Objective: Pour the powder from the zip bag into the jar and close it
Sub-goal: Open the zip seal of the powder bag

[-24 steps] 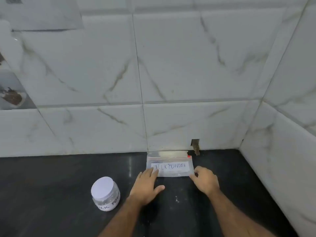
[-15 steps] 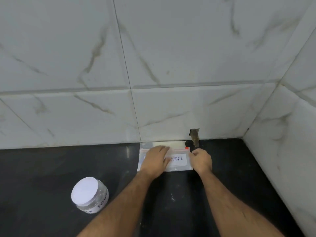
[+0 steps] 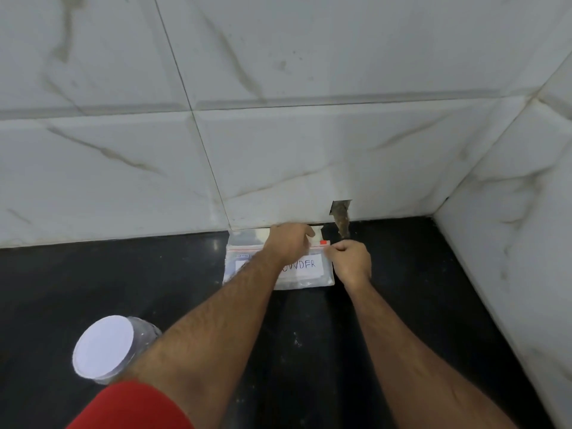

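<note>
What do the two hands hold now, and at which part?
The right hand pinches the zip bag at its top right corner, near the red zip end. The left hand rests on the bag's upper edge; its grip is unclear.

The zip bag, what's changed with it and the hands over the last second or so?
Both hands moved up from the near edge of the zip bag to its sealed top. The left hand now lies over the strip and the right hand pinches its right end near the red tab. The bag remains flat against the wall, and the jar is unmoved with its lid on.
</note>
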The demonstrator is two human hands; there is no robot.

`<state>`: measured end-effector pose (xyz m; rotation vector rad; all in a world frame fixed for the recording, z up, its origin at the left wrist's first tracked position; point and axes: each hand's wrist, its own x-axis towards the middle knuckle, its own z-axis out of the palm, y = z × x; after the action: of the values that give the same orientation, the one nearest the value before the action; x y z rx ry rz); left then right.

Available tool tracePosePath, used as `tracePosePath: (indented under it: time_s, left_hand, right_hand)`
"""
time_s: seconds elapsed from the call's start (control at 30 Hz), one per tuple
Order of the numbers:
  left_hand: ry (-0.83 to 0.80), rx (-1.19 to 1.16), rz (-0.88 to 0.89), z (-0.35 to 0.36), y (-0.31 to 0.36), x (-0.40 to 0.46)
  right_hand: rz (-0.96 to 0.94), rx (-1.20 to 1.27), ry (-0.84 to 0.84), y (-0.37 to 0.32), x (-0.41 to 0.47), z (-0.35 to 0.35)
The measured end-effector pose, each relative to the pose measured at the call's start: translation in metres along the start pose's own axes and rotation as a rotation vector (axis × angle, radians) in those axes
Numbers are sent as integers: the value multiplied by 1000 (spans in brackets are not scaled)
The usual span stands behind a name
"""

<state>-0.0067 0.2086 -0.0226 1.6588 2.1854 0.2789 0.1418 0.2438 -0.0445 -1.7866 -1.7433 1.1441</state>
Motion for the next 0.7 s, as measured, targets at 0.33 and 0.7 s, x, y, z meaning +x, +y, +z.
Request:
tracePosePath:
  time_s: [0.33, 0.7]
  left_hand:
    - [-35, -242, 28, -38, 1, -28]
    - [104, -425, 107, -120, 14, -116]
  right_hand:
    - [-37, 356, -165, -15, -25, -18]
    - [-248, 508, -282, -71, -103, -65]
